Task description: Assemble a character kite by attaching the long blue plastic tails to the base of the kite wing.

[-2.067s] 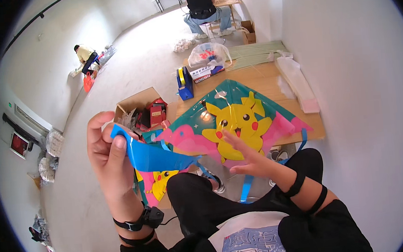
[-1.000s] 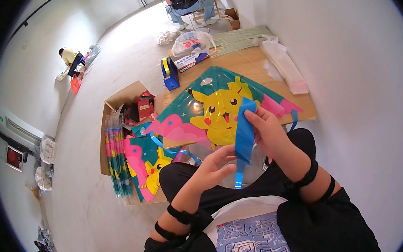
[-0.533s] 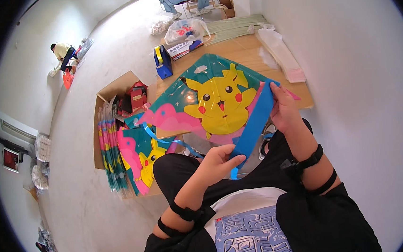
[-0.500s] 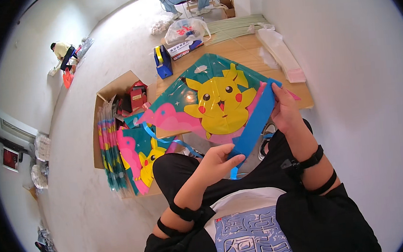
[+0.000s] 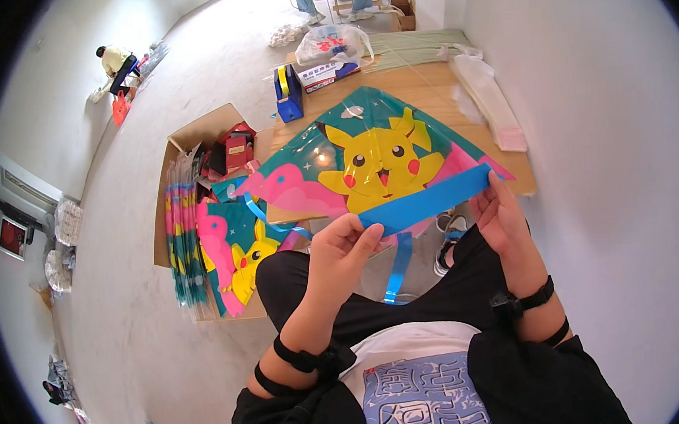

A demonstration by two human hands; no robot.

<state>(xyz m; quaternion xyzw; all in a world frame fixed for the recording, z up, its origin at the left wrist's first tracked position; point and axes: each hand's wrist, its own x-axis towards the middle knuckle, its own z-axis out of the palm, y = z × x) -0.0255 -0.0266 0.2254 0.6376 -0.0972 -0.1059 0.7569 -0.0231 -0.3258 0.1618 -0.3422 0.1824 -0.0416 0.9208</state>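
Note:
A wide blue plastic strip (image 5: 428,199) is stretched almost level between my hands. My left hand (image 5: 333,254) pinches its left end between thumb and fingers, and my right hand (image 5: 501,217) grips the right end. Just behind the strip lies a kite (image 5: 312,162), green and pink with a yellow cartoon figure, resting on the wooden table and overhanging its near edge. The strip covers the lower part of the figure. A blue ribbon tail (image 5: 399,267) hangs below the strip; whether the two join cannot be seen. Another narrow blue ribbon (image 5: 256,208) trails from the kite's left corner.
A blue tape dispenser (image 5: 289,96), a plastic bag (image 5: 332,45) and a small box (image 5: 327,75) stand on the table (image 5: 425,86). Pale sticks (image 5: 410,47) lie behind. At left, a cardboard box (image 5: 209,130) holds packed kites (image 5: 184,232). Two people sit farther off.
The blue strip has swung from a steep slant to nearly level. My left hand has moved up and left, my right hand slightly down and right. The view has shifted a little.

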